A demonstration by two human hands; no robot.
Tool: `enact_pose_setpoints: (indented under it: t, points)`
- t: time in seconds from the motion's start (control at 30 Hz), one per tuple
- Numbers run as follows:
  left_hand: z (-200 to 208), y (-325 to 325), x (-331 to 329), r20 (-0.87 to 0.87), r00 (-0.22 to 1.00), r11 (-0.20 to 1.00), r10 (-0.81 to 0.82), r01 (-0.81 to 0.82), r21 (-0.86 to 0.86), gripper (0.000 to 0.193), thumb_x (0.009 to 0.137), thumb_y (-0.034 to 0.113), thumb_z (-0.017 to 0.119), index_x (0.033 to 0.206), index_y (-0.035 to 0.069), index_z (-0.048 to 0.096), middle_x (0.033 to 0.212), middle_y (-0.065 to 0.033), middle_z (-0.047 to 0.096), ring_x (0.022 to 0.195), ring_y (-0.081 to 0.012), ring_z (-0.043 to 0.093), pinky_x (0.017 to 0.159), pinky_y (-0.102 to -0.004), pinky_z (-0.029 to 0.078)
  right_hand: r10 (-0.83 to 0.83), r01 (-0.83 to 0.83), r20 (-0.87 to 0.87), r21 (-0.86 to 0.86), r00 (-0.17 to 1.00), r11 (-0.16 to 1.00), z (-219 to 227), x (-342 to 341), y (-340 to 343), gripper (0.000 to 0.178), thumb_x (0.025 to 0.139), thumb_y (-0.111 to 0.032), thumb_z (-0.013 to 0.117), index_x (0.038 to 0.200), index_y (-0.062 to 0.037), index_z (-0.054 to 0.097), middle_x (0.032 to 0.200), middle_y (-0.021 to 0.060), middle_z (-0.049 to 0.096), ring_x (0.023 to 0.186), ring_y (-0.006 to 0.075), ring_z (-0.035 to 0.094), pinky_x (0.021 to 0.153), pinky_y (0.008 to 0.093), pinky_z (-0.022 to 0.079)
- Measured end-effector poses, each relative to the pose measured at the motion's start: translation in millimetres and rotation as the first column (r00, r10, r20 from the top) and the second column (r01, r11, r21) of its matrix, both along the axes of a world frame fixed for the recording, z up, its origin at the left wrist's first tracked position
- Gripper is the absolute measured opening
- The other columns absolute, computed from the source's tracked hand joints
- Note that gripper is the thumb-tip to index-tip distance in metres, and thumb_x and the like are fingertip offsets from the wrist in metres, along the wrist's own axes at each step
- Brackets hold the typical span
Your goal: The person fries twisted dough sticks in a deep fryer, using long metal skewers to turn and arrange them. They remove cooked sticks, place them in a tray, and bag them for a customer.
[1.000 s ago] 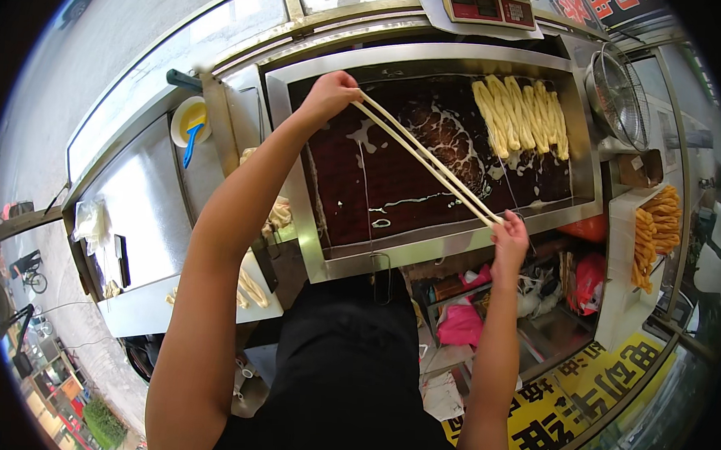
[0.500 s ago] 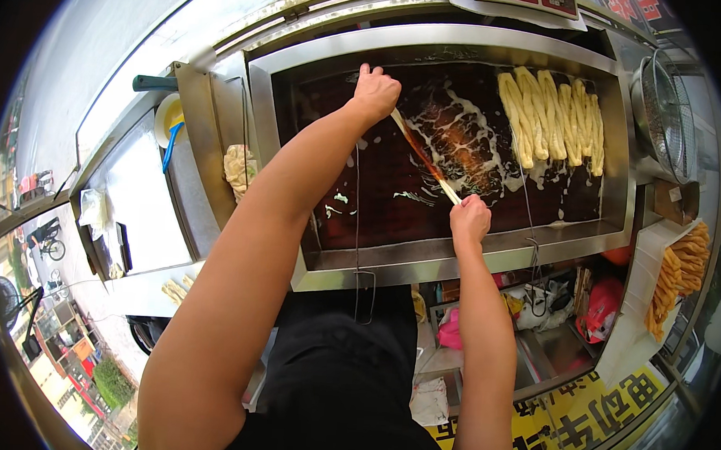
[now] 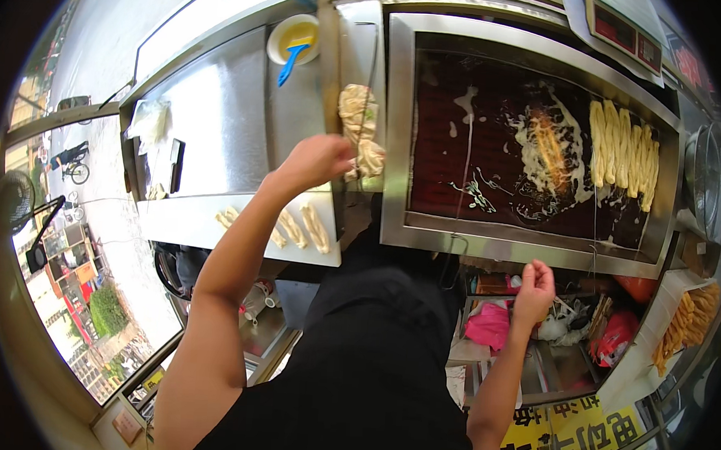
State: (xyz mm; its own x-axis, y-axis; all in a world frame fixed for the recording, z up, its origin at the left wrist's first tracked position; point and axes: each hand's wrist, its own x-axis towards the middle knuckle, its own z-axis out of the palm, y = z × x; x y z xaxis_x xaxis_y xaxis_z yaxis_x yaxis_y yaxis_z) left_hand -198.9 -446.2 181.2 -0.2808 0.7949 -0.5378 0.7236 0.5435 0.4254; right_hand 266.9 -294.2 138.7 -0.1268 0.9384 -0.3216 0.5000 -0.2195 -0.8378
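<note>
My left hand [image 3: 319, 159] reaches over the corner between the white board and the fryer, next to a lumpy, pale dough piece with green bits [image 3: 358, 115]. Its fingers are bent and partly hidden, so whether they touch the dough is unclear. Just in front of the fryer's near rim, my right hand [image 3: 535, 291] hangs with its fingers curled in and nothing seen in them. Dark oil fills the metal fryer [image 3: 490, 241]. A golden dough stick [image 3: 550, 149] floats there amid white foam, and several pale dough sticks [image 3: 621, 149] lie side by side at the right end.
Raw dough strips [image 3: 315, 227] lie on the white board [image 3: 189, 220] at left. Behind are a bowl [image 3: 278, 37] with yellow liquid and a blue brush [image 3: 291, 62]. Fried dough sticks [image 3: 685, 328] fill a tray at far right. A wire hook [image 3: 454, 262] hangs over the fryer's front.
The pale dough strip stretched between both hands over the oil has left them. My view has turned left; the left hand moved to the board side, the right hand back past the fryer's rim.
</note>
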Motion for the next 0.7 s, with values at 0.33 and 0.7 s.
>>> enact_pose_setpoints:
  t: [0.33,0.7]
  points:
    - [-70.8,-184.3,15.4,-0.006,0.986,0.957,0.168,-0.161,0.239,0.012,0.080,0.019,0.061,0.082,0.007,0.061,0.085,-0.0168,0.063,0.084,-0.0364,0.063,0.071,-0.0475,0.051,0.634,-0.635,-0.050,-0.072,0.772,0.769,15.7,-168.8,-161.7,0.018,0.081,-0.010,0.070,0.097,-0.0034,0.068,0.077,0.0109,0.066,0.063,0.0211,0.062,0.062,0.0317,0.051]
    - [27.2,-195.7,40.4,0.911,0.367,0.865,0.188,-0.502,0.024,0.015,0.081,-0.003,0.059,0.085,0.007,0.049,0.075,0.0037,0.053,0.065,-0.0049,0.044,0.056,-0.0225,0.036,0.922,-0.923,-0.237,0.165,0.305,0.347,-20.4,-232.1,-222.1,0.037,0.077,-0.013,0.076,0.112,-0.0041,0.067,0.118,0.0062,0.061,0.100,0.0196,0.059,0.086,0.0311,0.050]
